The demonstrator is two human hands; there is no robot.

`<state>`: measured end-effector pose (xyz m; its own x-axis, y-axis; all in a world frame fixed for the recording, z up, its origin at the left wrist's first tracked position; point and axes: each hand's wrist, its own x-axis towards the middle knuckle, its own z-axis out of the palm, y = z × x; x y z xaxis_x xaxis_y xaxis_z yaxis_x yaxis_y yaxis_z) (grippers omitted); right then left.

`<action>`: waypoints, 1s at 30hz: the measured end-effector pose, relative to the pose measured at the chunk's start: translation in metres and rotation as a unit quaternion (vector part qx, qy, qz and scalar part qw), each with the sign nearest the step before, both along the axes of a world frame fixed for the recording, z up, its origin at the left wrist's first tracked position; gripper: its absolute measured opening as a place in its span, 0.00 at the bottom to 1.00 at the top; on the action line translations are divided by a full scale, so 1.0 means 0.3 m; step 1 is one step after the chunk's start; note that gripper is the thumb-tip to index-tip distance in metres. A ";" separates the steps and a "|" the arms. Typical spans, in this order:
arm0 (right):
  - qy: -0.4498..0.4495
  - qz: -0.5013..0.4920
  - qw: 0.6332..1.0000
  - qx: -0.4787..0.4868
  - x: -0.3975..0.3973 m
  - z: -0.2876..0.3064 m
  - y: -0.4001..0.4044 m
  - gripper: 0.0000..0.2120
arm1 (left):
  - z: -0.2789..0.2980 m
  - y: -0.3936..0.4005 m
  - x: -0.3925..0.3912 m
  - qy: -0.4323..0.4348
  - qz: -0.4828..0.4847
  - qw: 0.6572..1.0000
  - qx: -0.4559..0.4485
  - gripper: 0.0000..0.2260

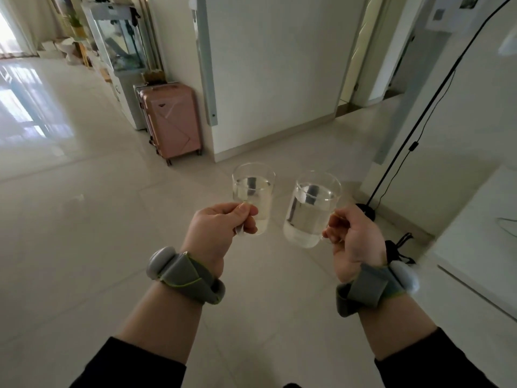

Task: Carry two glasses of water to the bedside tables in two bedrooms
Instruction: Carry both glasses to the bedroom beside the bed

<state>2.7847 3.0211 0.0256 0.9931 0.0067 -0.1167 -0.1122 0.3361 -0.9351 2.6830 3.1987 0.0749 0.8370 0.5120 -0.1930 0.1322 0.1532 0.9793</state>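
Two glass mugs of water, both held mid-air over the tiled floor [84, 247], roughly upright. Left mug [253, 196] at 12 o'clock of the left hand [221, 228], fingers pinched on its handle. Right mug [312, 210] at 10 o'clock of the right hand [354, 236], fingers curled round its handle. Pink suitcase [170, 121] at 11 o'clock, lamp stand [436, 93] at 2.

Open tiled floor [84, 247] ahead and left. Wall block [274, 79] straight ahead; pink suitcase [172, 119] against its left corner, fish tank [123, 37] behind. Doorway [363, 51] open to the right. Floor-lamp pole [436, 93] and base [366, 211] flank right side, beside white cabinet [481, 233].
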 end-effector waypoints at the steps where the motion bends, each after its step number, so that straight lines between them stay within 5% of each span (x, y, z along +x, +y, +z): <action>1: 0.006 0.001 1.000 -0.006 0.017 0.005 0.009 0.20 | 0.002 0.009 0.014 0.002 -0.002 1.000 -0.001 0.11; 7: 0.005 -0.015 1.000 -0.011 0.365 -0.038 0.149 0.10 | -0.027 0.153 0.367 0.003 -0.018 1.000 0.016 0.10; 15: 0.058 0.055 0.989 -0.126 0.896 0.002 0.319 0.11 | -0.010 0.348 0.858 -0.001 -0.022 1.000 0.020 0.10; 22: 0.026 -0.001 0.998 -0.053 1.217 -0.031 0.478 0.22 | -0.028 0.507 1.210 -0.003 -0.029 0.999 0.014 0.10; 30: 0.018 -0.070 0.994 -0.088 1.649 -0.054 0.684 0.13 | -0.034 0.749 1.700 -0.016 -0.094 0.995 0.037 0.10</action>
<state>3.2796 3.2263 0.0093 0.9783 -0.1541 -0.1384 -0.1094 0.1830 -0.9770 3.1931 3.4236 0.0646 0.9242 0.3585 -0.1316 0.1192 0.0565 0.9913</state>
